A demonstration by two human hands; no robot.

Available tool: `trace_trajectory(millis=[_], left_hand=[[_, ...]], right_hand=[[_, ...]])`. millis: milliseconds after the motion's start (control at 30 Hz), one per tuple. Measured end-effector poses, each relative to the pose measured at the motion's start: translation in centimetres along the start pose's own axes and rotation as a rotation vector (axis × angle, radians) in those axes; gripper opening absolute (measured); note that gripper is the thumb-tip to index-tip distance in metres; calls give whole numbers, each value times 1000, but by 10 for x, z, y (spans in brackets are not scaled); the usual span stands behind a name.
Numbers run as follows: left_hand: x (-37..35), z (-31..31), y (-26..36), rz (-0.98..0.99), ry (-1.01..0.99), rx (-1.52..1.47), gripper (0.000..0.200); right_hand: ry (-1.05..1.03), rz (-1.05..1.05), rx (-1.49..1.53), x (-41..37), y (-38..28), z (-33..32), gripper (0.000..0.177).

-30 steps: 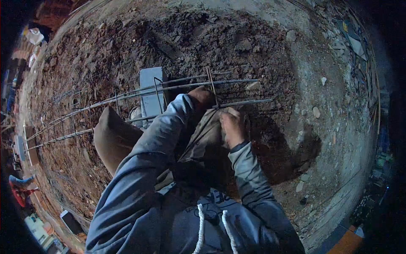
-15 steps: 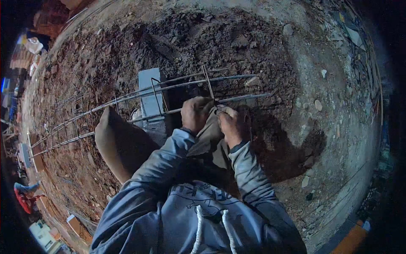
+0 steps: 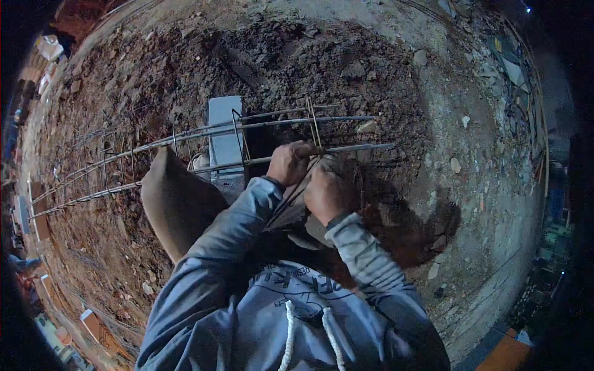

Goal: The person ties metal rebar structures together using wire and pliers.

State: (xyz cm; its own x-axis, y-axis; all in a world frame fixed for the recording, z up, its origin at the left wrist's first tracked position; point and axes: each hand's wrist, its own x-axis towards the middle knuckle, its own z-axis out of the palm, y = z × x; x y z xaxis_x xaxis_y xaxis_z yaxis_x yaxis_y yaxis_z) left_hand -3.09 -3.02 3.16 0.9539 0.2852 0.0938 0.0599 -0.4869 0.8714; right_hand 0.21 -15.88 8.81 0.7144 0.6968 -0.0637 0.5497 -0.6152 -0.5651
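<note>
A rebar cage (image 3: 278,122) of long ribbed bars and bent stirrups crosses in front of me. My left hand (image 3: 289,163) is closed against the lower bar, its fingertips by a stirrup (image 3: 314,123); what it pinches is hidden. Just right of it and slightly lower, my right hand (image 3: 331,190) is closed at the same joint. Thin dark strands of tie wire (image 3: 293,196) slant down from its fingers toward my lap. A grey block (image 3: 226,130) sits under the cage, left of my hands.
My bent knee (image 3: 176,198) is close to the cage's lower bar on the left. Dark broken soil (image 3: 272,62) lies beyond the bars. Paler stony ground (image 3: 476,204) extends to the right. Boards (image 3: 102,331) lie at the lower left.
Both hands remain at the stirrup joint. My right hand has shifted down and left and turned, and the wire strands now show between the hands. The view has moved slightly.
</note>
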Motion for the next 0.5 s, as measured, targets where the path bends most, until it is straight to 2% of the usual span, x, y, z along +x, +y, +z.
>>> trace_trajectory(millis=[33,67,100,167,233,267,333,367,400,433,467,500], left_hand=[[-2,1,0,0,8,-10,33],[-2,0,4,-38,38,-79,34],[0,-3,8,-74,66,-144,35],[-2,-1,6,-104,112,-246,38],[2,11,-9,-14,206,-91,44],[1,8,-4,-67,144,-113,45],[1,7,-5,-20,144,-85,45],[0,8,-6,24,138,-64,45],[2,7,-6,-3,129,-44,41],[3,5,0,-7,116,-47,41],[3,3,7,-49,126,-60,37],[5,5,10,-87,133,-71,33]], right_hand=[[-92,-90,-133,7,-4,-1,10],[-31,-226,-232,16,4,11,9],[-27,-233,-237,27,1,8,9],[-99,-310,-456,48,0,-3,10],[-111,-312,-486,77,9,-25,8],[-88,-285,-419,83,21,-34,9],[-70,-176,-283,82,52,-40,11],[-80,-91,-216,73,73,-27,11],[-202,120,-137,61,92,-4,16],[-263,193,-97,42,138,37,15],[-281,139,140,17,142,70,43],[208,-121,17,-16,119,96,36]])
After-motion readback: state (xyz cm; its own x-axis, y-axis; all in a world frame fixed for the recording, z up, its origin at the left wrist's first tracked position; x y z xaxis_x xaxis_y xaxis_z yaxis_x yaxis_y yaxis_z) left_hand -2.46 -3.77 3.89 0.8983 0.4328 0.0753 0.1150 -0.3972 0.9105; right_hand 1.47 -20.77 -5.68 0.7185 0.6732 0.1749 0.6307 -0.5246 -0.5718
